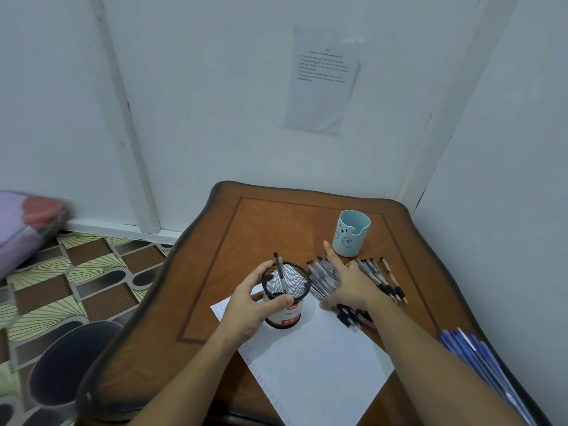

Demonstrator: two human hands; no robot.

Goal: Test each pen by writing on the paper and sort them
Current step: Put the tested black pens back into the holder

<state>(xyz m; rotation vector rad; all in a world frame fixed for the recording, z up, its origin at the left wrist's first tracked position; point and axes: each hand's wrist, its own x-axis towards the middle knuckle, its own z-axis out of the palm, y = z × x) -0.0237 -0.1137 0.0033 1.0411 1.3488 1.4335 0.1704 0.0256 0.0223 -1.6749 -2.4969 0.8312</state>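
Note:
A black mesh pen cup (287, 290) with a white and red label stands on the far corner of the white paper (316, 361). One black pen (280, 272) sticks out of it. My left hand (255, 305) grips the cup's side. Spread flat, my right hand (344, 284) rests on a pile of black pens (325, 279) lying on the wooden table (246, 229). More pens from the pile (387, 278) fan out to the right of that hand. A light blue cup with a bear face (350, 233) stands behind the pile.
A bundle of blue pens (482, 361) lies at the table's right edge. A dark round bin (70, 364) sits on the patterned floor to the left. White walls close in behind and to the right, with a printed sheet (322, 78) taped up.

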